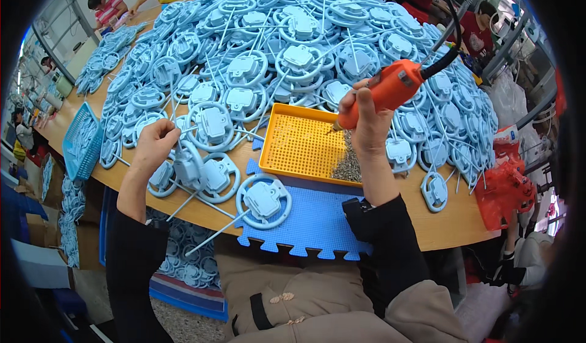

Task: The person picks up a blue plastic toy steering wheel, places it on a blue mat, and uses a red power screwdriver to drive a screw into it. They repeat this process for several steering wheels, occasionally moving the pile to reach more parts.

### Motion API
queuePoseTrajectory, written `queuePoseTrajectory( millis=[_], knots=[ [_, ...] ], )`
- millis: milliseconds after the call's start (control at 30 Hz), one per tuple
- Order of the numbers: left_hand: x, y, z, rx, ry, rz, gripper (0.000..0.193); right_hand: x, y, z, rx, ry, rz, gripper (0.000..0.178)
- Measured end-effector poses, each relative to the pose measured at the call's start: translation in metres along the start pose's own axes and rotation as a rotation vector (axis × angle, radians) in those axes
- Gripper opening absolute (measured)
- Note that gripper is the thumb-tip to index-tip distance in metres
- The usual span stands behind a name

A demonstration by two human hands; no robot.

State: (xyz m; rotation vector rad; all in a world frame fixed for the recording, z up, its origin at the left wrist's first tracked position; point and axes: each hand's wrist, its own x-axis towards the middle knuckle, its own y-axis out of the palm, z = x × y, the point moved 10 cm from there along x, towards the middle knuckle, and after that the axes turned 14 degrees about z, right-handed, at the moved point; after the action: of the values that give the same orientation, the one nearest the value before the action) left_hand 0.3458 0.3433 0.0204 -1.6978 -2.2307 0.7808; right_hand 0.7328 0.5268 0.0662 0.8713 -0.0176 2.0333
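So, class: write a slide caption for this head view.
Right hand dips orange screwdriver into yellow tray; left hand reaches blue parts.

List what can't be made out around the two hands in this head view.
- Left hand: its fingertips curl under, so what they pinch is hidden.
- Orange screwdriver: its tip is too small to read.
- Screws in the yellow tray: blurred into one pile.

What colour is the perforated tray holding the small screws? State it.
Yellow-orange perforated plastic tray, clearest in the head view.
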Motion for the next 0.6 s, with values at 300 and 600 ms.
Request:
queuePoseTrajectory(
  millis=[300,600],
  knots=[
    [-0.017,-0.008,-0.010,-0.212,0.125,-0.015,0.009,0.020,-0.002,-0.025,-0.060,0.026,-0.014,0.039],
    [-0.100,0.085,-0.049,-0.788,0.261,-0.014,0.006,0.018,-0.005,-0.032,-0.090,0.055,-0.030,0.039]
  ],
)
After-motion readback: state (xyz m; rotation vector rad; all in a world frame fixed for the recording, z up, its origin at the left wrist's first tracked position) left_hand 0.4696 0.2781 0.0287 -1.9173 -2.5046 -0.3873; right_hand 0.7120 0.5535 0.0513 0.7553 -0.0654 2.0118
